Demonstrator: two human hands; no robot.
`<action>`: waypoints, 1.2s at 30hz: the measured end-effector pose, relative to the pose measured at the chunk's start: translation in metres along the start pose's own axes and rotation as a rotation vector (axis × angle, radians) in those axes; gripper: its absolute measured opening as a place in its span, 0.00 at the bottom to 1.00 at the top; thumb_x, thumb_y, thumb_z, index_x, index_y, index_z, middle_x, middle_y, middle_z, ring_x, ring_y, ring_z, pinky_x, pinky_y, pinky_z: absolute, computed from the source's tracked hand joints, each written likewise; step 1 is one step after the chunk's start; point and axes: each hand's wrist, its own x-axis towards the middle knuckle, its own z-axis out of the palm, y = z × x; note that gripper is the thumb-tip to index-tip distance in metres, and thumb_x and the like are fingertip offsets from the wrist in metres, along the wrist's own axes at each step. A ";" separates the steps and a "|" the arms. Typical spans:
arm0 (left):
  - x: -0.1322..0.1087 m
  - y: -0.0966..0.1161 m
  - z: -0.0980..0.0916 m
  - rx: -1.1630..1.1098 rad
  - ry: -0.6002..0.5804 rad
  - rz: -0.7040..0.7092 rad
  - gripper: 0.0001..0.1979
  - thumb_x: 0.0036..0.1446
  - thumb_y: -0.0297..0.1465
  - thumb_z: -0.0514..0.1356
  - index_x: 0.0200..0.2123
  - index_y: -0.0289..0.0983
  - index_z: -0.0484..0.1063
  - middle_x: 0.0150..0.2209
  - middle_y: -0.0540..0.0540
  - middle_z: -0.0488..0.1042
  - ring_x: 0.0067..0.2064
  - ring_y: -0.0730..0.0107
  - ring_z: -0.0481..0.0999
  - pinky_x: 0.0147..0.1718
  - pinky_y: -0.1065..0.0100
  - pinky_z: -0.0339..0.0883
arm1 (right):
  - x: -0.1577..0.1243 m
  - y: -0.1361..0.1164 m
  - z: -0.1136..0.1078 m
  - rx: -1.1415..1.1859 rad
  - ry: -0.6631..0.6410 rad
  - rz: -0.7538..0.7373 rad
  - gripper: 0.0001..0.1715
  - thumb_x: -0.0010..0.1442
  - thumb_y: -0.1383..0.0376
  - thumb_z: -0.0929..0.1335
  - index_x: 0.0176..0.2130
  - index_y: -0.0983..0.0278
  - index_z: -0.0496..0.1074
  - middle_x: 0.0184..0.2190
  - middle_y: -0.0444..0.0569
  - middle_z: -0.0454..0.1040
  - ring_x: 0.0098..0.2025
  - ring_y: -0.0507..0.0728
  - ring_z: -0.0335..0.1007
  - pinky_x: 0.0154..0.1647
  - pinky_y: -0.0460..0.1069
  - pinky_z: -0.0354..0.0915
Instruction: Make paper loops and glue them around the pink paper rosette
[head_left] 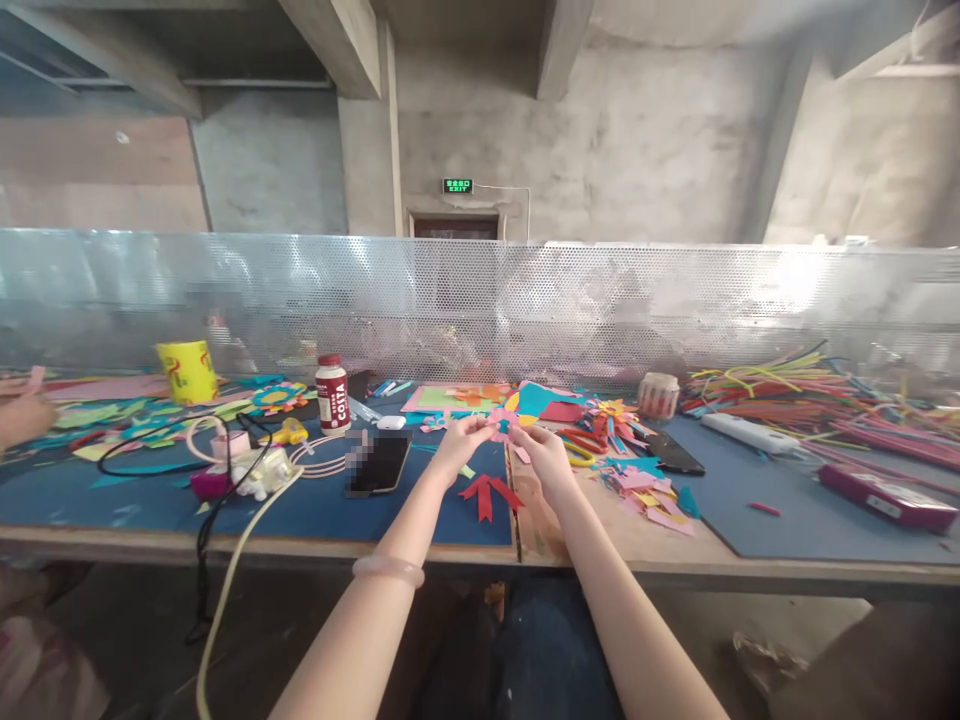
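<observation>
Between my two hands, just above the table, is a small pink paper flower (504, 424) with a blue centre. My left hand (459, 446) pinches its left edge, and a pale bangle circles that wrist. On the other edge, the fingertips of my right hand (546, 462) are closed too. Below them lie red paper ribbon strips (486, 496) on the blue mat. Scissors with red and yellow handles (583, 446) rest right of my right hand. Behind the hands are coloured paper sheets (450, 398) and a blue and red paper piece (551, 402).
At left stand a red-capped bottle (333, 395), a yellow tape roll (187, 372), a phone (384, 462) and tangled cables (259, 470). To the right lie paper scraps (654, 497), another phone (673, 452), a power strip (750, 436) and a purple box (885, 497). Another person's hand (22, 412) shows far left.
</observation>
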 end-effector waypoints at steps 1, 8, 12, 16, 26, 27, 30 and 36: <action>0.001 -0.001 -0.001 0.002 0.005 0.002 0.12 0.47 0.40 0.59 0.28 0.36 0.73 0.28 0.48 0.74 0.34 0.66 0.70 0.35 0.68 0.61 | 0.000 0.000 0.000 0.004 -0.006 -0.006 0.20 0.45 0.51 0.69 0.25 0.66 0.75 0.24 0.47 0.74 0.28 0.54 0.66 0.30 0.47 0.58; 0.001 -0.002 -0.002 0.079 0.020 0.010 0.11 0.47 0.40 0.59 0.24 0.37 0.72 0.25 0.50 0.72 0.32 0.66 0.70 0.32 0.68 0.60 | 0.003 0.006 -0.003 -0.023 -0.012 0.029 0.17 0.49 0.54 0.69 0.26 0.67 0.74 0.25 0.46 0.74 0.31 0.54 0.68 0.33 0.47 0.61; 0.003 -0.004 -0.005 0.175 0.017 0.016 0.15 0.51 0.42 0.55 0.28 0.37 0.73 0.29 0.48 0.75 0.36 0.62 0.72 0.35 0.67 0.62 | 0.004 0.009 -0.003 -0.086 -0.054 0.137 0.14 0.56 0.58 0.67 0.33 0.68 0.71 0.30 0.45 0.73 0.32 0.52 0.69 0.34 0.49 0.65; 0.001 -0.009 -0.026 0.297 -0.044 0.000 0.23 0.58 0.43 0.45 0.34 0.33 0.74 0.34 0.42 0.76 0.40 0.60 0.74 0.40 0.64 0.64 | 0.002 0.012 -0.001 -0.187 -0.100 0.280 0.12 0.60 0.61 0.65 0.38 0.69 0.69 0.34 0.46 0.71 0.32 0.51 0.69 0.32 0.48 0.68; -0.019 -0.012 -0.064 0.663 -0.336 0.023 0.11 0.50 0.36 0.60 0.35 0.38 0.76 0.38 0.46 0.77 0.40 0.61 0.74 0.41 0.67 0.63 | 0.002 0.018 0.009 -0.450 -0.086 0.326 0.13 0.59 0.62 0.65 0.42 0.68 0.67 0.32 0.45 0.71 0.28 0.49 0.68 0.28 0.46 0.66; -0.020 -0.012 -0.062 0.693 -0.326 0.034 0.11 0.51 0.36 0.59 0.35 0.38 0.76 0.38 0.46 0.77 0.40 0.61 0.74 0.41 0.67 0.63 | 0.001 0.018 0.011 -0.481 -0.083 0.307 0.15 0.57 0.62 0.67 0.43 0.69 0.66 0.31 0.45 0.71 0.28 0.50 0.68 0.28 0.46 0.66; -0.024 -0.011 -0.059 0.768 -0.294 0.070 0.11 0.53 0.36 0.58 0.36 0.38 0.76 0.37 0.46 0.77 0.40 0.61 0.74 0.40 0.67 0.63 | -0.002 0.020 0.014 -0.584 -0.087 0.240 0.23 0.49 0.64 0.71 0.44 0.70 0.66 0.31 0.48 0.72 0.31 0.54 0.70 0.28 0.47 0.63; -0.030 -0.016 -0.061 0.856 -0.232 0.128 0.11 0.55 0.35 0.56 0.38 0.38 0.75 0.40 0.45 0.76 0.44 0.60 0.72 0.44 0.64 0.62 | -0.007 0.019 0.015 -0.765 -0.213 0.104 0.24 0.51 0.58 0.67 0.44 0.70 0.67 0.30 0.51 0.74 0.33 0.57 0.70 0.29 0.47 0.59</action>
